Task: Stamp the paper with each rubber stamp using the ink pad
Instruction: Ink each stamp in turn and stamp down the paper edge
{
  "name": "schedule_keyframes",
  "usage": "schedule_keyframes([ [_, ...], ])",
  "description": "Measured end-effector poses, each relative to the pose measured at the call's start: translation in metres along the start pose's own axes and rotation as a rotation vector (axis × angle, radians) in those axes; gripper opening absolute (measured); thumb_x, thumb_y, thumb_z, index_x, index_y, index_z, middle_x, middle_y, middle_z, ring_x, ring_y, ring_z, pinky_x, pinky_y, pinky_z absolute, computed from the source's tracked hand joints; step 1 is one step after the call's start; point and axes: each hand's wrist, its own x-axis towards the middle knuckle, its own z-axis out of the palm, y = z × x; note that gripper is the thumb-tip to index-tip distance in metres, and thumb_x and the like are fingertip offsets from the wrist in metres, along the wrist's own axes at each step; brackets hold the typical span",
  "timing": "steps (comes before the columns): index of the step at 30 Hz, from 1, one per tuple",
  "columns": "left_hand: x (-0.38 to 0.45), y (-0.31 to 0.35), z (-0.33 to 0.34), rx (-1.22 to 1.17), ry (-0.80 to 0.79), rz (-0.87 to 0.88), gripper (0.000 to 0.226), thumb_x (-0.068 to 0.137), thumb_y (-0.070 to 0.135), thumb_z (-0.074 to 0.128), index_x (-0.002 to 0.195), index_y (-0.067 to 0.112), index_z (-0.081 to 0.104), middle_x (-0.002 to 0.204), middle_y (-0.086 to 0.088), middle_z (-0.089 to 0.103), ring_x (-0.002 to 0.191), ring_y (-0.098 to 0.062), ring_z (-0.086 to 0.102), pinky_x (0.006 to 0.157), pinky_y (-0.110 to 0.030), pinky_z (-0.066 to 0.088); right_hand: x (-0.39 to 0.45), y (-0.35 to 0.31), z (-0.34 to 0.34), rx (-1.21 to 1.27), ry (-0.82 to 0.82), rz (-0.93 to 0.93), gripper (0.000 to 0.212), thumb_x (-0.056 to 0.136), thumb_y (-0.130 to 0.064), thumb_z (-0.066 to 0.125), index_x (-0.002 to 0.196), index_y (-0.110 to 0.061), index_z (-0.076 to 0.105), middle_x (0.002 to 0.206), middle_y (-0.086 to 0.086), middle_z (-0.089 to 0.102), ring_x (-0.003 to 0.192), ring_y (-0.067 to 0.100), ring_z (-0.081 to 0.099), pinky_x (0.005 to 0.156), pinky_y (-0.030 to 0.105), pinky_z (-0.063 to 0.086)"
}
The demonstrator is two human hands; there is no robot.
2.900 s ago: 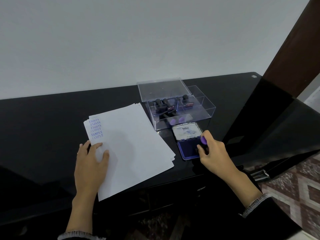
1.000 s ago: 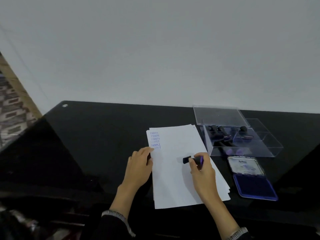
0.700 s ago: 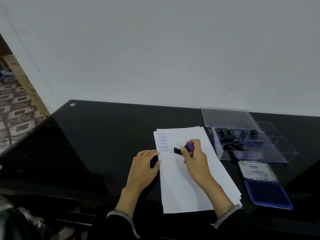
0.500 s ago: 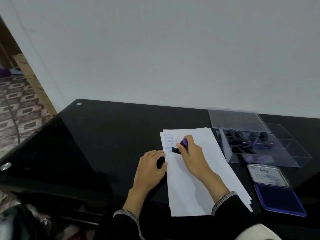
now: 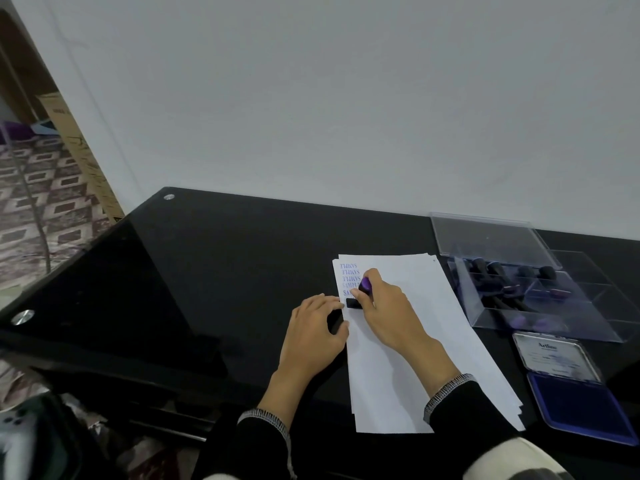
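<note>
My right hand (image 5: 382, 308) grips the rubber stamp (image 5: 358, 296), its base down on the paper (image 5: 408, 341) just below the SAMPLE prints, long axis across the sheet. My left hand (image 5: 313, 329) lies flat, steadying the paper's left edge. The ink pad (image 5: 575, 389) sits toward the table's right edge.

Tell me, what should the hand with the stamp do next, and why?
Probably press straight down, then lift. The right hand grips the stamp with its base at the paper, just below the column of SAMPLE prints, while the left hand rests on the sheet's edge.
</note>
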Motion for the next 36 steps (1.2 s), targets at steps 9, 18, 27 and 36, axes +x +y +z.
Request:
schedule_keyframes([
  [9, -0.0007, 0.0008, -0.001, -0.011, 0.001, 0.01, 0.036, 0.09, 0.035, 0.056, 0.124, 0.028, 0.06, 0.132, 0.018, 0.053, 0.132, -0.001, 0.034, 0.109, -0.022, 0.019, 0.0058, -0.0016, 0.0017, -0.093, -0.019, -0.029, 0.028, 0.095, -0.036, 0.051, 0.113, -0.016, 0.042, 0.117, 0.006, 0.063, 0.076, 0.02, 0.061, 0.069, 0.026, 0.055],
  [18, -0.0015, 0.0012, -0.0013, -0.006, 0.016, 0.019, 0.034, 0.09, 0.033, 0.057, 0.123, 0.027, 0.061, 0.132, 0.017, 0.054, 0.132, -0.002, 0.036, 0.106, -0.019, 0.015, 0.0072, -0.0032, 0.002, -0.125, -0.046, -0.033, 0.032, 0.095, -0.035, 0.052, 0.118, -0.016, 0.042, 0.12, 0.005, 0.062, 0.074, 0.016, 0.058, 0.069, 0.02, 0.05],
  [27, -0.0009, 0.0012, -0.0009, -0.007, 0.012, 0.012, 0.033, 0.09, 0.033, 0.057, 0.122, 0.027, 0.061, 0.132, 0.016, 0.054, 0.132, -0.004, 0.037, 0.109, -0.023, 0.019, 0.0069, -0.0054, 0.0021, -0.14, -0.043, -0.043, 0.032, 0.095, -0.035, 0.052, 0.118, -0.015, 0.042, 0.117, 0.005, 0.063, 0.073, 0.015, 0.056, 0.07, 0.021, 0.05],
  [36, -0.0004, 0.0009, -0.0002, -0.009, 0.015, 0.02, 0.035, 0.09, 0.033, 0.057, 0.124, 0.027, 0.061, 0.133, 0.016, 0.054, 0.132, -0.003, 0.036, 0.11, -0.024, 0.02, 0.0049, -0.0068, 0.0041, -0.164, -0.032, -0.059, 0.033, 0.095, -0.035, 0.052, 0.119, -0.015, 0.042, 0.118, 0.006, 0.063, 0.081, 0.02, 0.062, 0.074, 0.025, 0.053],
])
